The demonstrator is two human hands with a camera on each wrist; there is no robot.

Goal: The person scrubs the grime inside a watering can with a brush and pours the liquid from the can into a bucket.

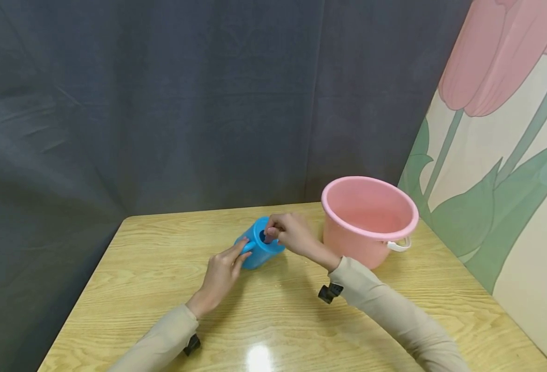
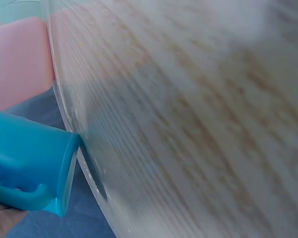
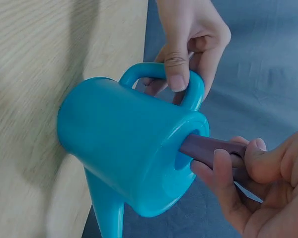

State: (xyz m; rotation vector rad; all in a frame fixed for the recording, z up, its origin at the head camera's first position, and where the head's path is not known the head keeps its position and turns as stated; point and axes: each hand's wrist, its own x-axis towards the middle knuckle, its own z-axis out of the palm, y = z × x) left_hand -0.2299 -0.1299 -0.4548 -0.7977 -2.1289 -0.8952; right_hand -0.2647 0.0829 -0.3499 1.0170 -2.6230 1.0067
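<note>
A blue watering can (image 1: 256,257) is tilted over the table, the edge of its base right at the tabletop in the left wrist view. My left hand (image 1: 219,274) grips its loop handle, thumb on top in the right wrist view. With my right hand (image 1: 294,235) I hold a flat purple-brown handle (image 3: 206,148) between thumb and fingers. It reaches into the round opening of the can; its far end is hidden inside. The spout (image 3: 107,206) points away from the can's handle.
Right of the can stands a pink bucket (image 1: 350,245) with a white grip on its bail and what looks like water inside. Drops lie on the wooden table (image 1: 162,253). Behind hangs a dark curtain (image 1: 208,103); a tulip-painted wall (image 1: 511,217) borders the right.
</note>
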